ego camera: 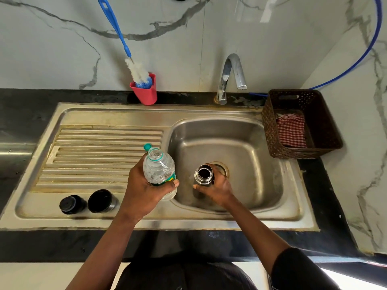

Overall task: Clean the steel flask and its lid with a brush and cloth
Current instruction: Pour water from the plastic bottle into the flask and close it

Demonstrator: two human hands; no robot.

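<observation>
My right hand (217,188) grips the steel flask (203,174) upright over the sink basin (251,155), its mouth open and dark inside. My left hand (144,187) grips a clear plastic water bottle (159,166) with its mouth open, just left of the flask; the bottle's teal cap (147,146) lies on the drainboard behind it. Two flask lid parts stand at the drainboard's front left: a black stopper (72,204) and a steel-rimmed cup lid (102,200). The blue-handled bottle brush (125,49) stands in a red holder (145,92). A red checked cloth (292,130) lies in the brown basket (326,114).
The tap (232,74) curves over the basin's back edge. A blue hose (364,53) runs along the right wall. The ribbed drainboard (100,155) lies to the left of the basin, with black countertop (25,114) around the sink.
</observation>
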